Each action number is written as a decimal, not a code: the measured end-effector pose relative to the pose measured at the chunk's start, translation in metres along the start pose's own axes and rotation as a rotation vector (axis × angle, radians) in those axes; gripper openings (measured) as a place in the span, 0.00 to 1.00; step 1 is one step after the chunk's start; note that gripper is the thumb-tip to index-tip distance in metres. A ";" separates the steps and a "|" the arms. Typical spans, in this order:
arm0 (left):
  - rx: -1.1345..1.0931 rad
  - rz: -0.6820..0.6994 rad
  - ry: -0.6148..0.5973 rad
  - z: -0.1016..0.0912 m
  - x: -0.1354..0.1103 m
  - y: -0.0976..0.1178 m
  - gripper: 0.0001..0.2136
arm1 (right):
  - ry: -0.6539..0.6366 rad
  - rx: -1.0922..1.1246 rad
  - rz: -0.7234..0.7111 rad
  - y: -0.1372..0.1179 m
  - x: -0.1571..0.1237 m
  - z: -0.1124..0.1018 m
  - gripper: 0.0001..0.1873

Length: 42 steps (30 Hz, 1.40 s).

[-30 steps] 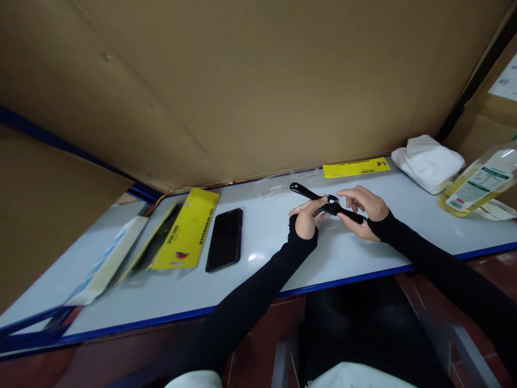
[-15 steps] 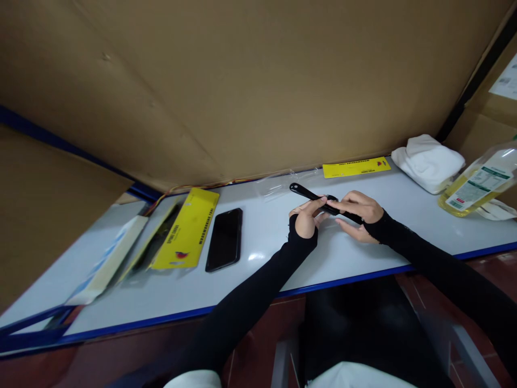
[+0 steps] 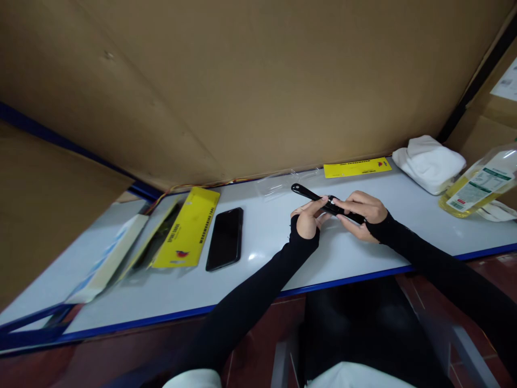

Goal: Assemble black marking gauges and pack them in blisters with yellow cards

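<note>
A black spokeshave (image 3: pixel 304 191) is held slantwise just over the table. One handle, with a hole in its end, points to the upper left. My left hand (image 3: pixel 307 218) is closed around the body near that handle, thumb on top. My right hand (image 3: pixel 363 210) grips the other side, its index finger resting by small shiny parts at the middle. Fingers hide much of the body and the far handle. Behind the hands lie a clear plastic shell (image 3: pixel 280 184) and a yellow card (image 3: pixel 357 168) printed as a woodworking tool.
Left of my hands lies a black smartphone (image 3: pixel 224 239), with a yellow spokeshave package (image 3: pixel 188 229) beyond it. A long white box (image 3: pixel 111 258) is further left. A white cloth (image 3: pixel 428 161) and a bottle of yellow liquid (image 3: pixel 476 186) stand right. Cardboard (image 3: pixel 258 86) walls the back.
My right index finger has drawn back slightly to the right from my left thumb, uncovering shiny parts at the spokeshave's middle. My left hand keeps its grip.
</note>
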State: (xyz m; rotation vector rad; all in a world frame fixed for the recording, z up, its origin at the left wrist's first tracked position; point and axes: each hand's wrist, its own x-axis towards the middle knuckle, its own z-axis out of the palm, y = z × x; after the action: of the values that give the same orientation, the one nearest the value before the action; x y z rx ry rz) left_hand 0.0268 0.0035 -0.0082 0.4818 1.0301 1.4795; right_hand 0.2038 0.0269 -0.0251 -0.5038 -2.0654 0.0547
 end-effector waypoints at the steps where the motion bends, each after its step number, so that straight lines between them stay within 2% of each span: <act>1: 0.001 -0.001 0.001 0.000 0.000 0.000 0.16 | 0.005 0.005 -0.015 -0.001 0.000 0.000 0.21; 6: 0.015 -0.003 -0.010 -0.002 0.001 -0.001 0.17 | -0.020 -0.001 -0.035 -0.001 0.000 0.000 0.20; 10: 0.017 -0.010 -0.021 -0.003 0.001 -0.002 0.16 | -0.004 -0.017 -0.026 -0.001 0.002 -0.001 0.14; 20: 0.061 -0.012 -0.070 0.001 -0.007 -0.005 0.19 | 0.092 0.005 0.202 -0.008 0.008 -0.004 0.03; 24: 0.077 -0.007 -0.065 0.003 -0.009 -0.004 0.18 | 0.074 -0.038 0.238 -0.008 0.007 -0.005 0.10; 29: 0.102 0.004 -0.082 -0.001 -0.007 -0.010 0.19 | 0.034 -0.020 0.225 -0.008 0.007 -0.006 0.05; 38: 0.133 -0.034 -0.101 -0.005 -0.003 -0.014 0.20 | 0.048 0.061 0.268 -0.009 0.008 -0.004 0.09; 42: 0.118 -0.059 -0.081 -0.006 0.000 -0.013 0.19 | 0.005 0.088 0.258 -0.003 0.007 -0.006 0.08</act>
State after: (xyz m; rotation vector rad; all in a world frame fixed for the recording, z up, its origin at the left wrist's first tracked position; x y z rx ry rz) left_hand 0.0292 0.0005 -0.0223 0.5862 1.0621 1.3415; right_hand 0.2050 0.0253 -0.0153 -0.7117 -1.9731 0.2951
